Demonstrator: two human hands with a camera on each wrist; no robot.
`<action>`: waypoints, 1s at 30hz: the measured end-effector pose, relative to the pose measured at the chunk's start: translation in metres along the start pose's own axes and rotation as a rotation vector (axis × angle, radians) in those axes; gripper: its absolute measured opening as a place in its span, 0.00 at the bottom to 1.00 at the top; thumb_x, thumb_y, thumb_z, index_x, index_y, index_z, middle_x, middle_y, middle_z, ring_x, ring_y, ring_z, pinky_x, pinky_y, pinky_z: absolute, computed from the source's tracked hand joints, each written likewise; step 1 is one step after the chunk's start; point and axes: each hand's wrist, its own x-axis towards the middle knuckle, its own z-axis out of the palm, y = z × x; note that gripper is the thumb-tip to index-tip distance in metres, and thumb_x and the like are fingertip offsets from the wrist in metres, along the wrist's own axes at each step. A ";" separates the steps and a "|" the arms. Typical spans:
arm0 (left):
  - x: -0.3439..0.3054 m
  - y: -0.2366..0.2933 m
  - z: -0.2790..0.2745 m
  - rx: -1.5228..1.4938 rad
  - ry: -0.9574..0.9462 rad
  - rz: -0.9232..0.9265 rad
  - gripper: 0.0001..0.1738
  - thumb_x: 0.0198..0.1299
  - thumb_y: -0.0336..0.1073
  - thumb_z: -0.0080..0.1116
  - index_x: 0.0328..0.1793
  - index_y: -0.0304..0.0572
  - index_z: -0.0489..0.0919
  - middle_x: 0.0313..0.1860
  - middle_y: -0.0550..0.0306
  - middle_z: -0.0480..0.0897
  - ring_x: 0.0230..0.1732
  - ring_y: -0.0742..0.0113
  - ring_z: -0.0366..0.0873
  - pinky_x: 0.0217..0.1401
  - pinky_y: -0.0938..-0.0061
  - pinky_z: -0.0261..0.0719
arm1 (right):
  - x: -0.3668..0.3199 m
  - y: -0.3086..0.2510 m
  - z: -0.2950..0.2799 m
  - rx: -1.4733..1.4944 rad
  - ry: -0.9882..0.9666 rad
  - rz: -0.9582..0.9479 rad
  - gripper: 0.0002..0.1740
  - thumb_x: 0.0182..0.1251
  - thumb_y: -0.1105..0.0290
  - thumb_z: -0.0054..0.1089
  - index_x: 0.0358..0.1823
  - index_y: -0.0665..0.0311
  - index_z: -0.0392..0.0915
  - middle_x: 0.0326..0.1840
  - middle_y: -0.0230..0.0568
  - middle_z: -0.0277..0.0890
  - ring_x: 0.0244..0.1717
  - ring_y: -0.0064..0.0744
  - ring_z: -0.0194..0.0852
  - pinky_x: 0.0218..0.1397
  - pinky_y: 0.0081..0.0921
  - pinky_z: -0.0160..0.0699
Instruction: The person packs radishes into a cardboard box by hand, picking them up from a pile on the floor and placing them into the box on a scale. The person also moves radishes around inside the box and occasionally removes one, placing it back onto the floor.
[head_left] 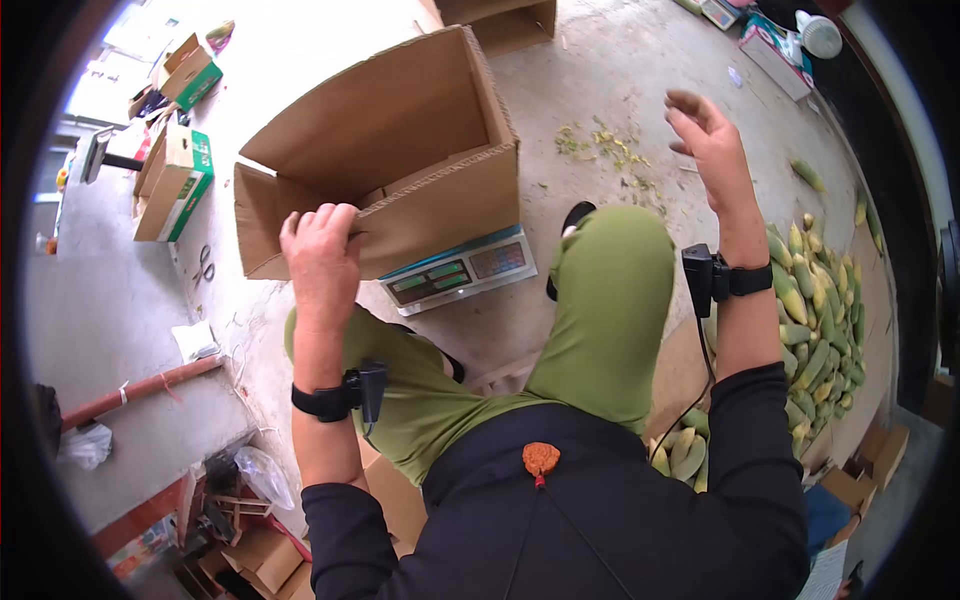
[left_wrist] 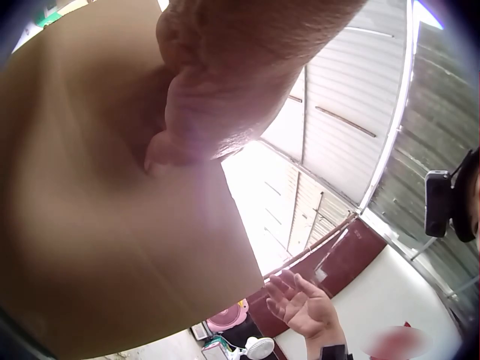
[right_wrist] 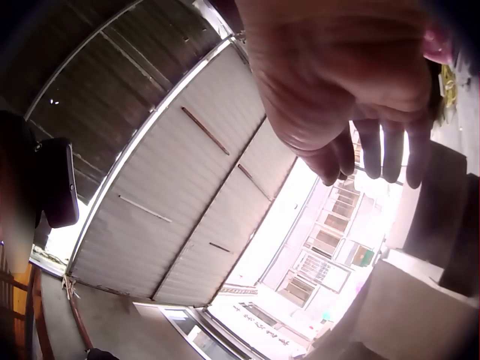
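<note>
Green trouser knees sit nearest to me, just on the near side of the cardboard box. I have the left hand on the near flap of that box. Its fingers are curled over the flap's top edge and grip the card. In the left wrist view the thumb presses flat against the brown wall.

The box stands open, top up, on a digital scale. The scale's display panel sticks out from under the box's near right corner.

I hold the right hand up in the air to the right of the box, well apart from it. Its fingers are loose and slightly spread, with nothing in them. The right wrist view shows the same relaxed fingers hanging free.

Further right of the box, past the knee, a heap of green and yellow corn ears lies on the floor. Bits of husk are scattered on the concrete just right of the box's far corner.

To the left of the box a pair of scissors lies on the floor. Green-and-white cartons stand beyond them. Past the box's far side is a second brown carton, cut off by the top of the head view.
</note>
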 end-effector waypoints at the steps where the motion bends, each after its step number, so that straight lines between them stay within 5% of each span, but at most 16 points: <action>1: 0.000 -0.003 0.000 -0.023 -0.004 0.027 0.14 0.46 0.30 0.63 0.40 0.43 0.73 0.36 0.56 0.75 0.45 0.55 0.73 0.61 0.56 0.62 | -0.007 0.020 -0.015 -0.063 0.055 0.077 0.20 0.63 0.63 0.57 0.55 0.62 0.74 0.50 0.33 0.76 0.49 0.23 0.72 0.46 0.24 0.72; 7: 0.000 -0.008 0.002 -0.069 -0.031 0.097 0.15 0.45 0.27 0.60 0.41 0.41 0.73 0.37 0.51 0.75 0.45 0.50 0.72 0.61 0.58 0.62 | -0.089 0.192 -0.124 -0.350 0.263 0.399 0.18 0.59 0.64 0.59 0.48 0.65 0.77 0.41 0.39 0.80 0.38 0.27 0.76 0.38 0.27 0.75; 11: 0.000 -0.005 0.004 -0.045 0.005 0.104 0.16 0.45 0.26 0.60 0.43 0.38 0.73 0.38 0.49 0.75 0.45 0.49 0.71 0.51 0.61 0.65 | -0.197 0.288 -0.145 -0.582 0.187 0.622 0.17 0.56 0.67 0.56 0.46 0.69 0.77 0.35 0.49 0.80 0.33 0.36 0.79 0.31 0.33 0.77; 13: -0.002 -0.008 0.007 -0.053 0.005 0.100 0.16 0.47 0.27 0.60 0.44 0.38 0.73 0.39 0.49 0.75 0.45 0.48 0.71 0.50 0.61 0.66 | -0.246 0.290 -0.128 -0.565 0.103 0.962 0.17 0.55 0.68 0.54 0.44 0.70 0.77 0.34 0.50 0.80 0.31 0.41 0.79 0.28 0.35 0.78; 15: -0.003 -0.011 0.009 -0.041 -0.029 0.105 0.16 0.48 0.29 0.59 0.45 0.38 0.73 0.40 0.49 0.75 0.45 0.48 0.71 0.51 0.61 0.66 | -0.295 0.309 -0.108 -0.521 0.068 1.094 0.16 0.55 0.68 0.53 0.42 0.70 0.77 0.32 0.50 0.79 0.28 0.43 0.79 0.26 0.38 0.77; 21: -0.006 -0.014 0.013 -0.081 -0.059 0.092 0.15 0.50 0.28 0.59 0.45 0.38 0.73 0.40 0.50 0.75 0.46 0.49 0.72 0.51 0.62 0.66 | -0.360 0.313 -0.083 -0.467 -0.092 1.218 0.13 0.55 0.68 0.54 0.39 0.67 0.79 0.33 0.49 0.80 0.32 0.45 0.80 0.29 0.39 0.79; 24: -0.004 -0.011 0.011 -0.147 -0.062 0.076 0.14 0.49 0.25 0.59 0.44 0.37 0.74 0.37 0.48 0.75 0.42 0.47 0.73 0.45 0.61 0.69 | -0.363 0.321 -0.101 -0.372 0.057 1.313 0.13 0.53 0.67 0.56 0.38 0.67 0.80 0.37 0.50 0.81 0.38 0.48 0.81 0.37 0.38 0.80; 28: -0.004 -0.005 0.011 -0.161 -0.045 0.050 0.14 0.49 0.24 0.58 0.43 0.34 0.73 0.37 0.46 0.75 0.41 0.45 0.73 0.44 0.59 0.69 | -0.378 0.349 -0.151 -0.567 0.257 1.173 0.14 0.50 0.65 0.61 0.36 0.66 0.80 0.40 0.54 0.80 0.45 0.50 0.78 0.50 0.36 0.75; 29: -0.004 -0.005 0.011 -0.158 -0.049 0.055 0.14 0.49 0.24 0.58 0.43 0.34 0.73 0.37 0.46 0.75 0.41 0.45 0.73 0.44 0.59 0.69 | -0.380 0.357 -0.163 -0.618 0.295 1.150 0.14 0.51 0.64 0.61 0.36 0.66 0.80 0.40 0.54 0.79 0.45 0.50 0.78 0.50 0.37 0.75; 30: -0.004 -0.006 0.011 -0.175 -0.060 0.046 0.14 0.49 0.24 0.58 0.43 0.34 0.73 0.37 0.45 0.75 0.41 0.45 0.73 0.44 0.60 0.69 | -0.385 0.361 -0.173 -0.692 0.345 1.046 0.12 0.52 0.69 0.59 0.36 0.67 0.81 0.29 0.47 0.81 0.28 0.40 0.80 0.35 0.33 0.78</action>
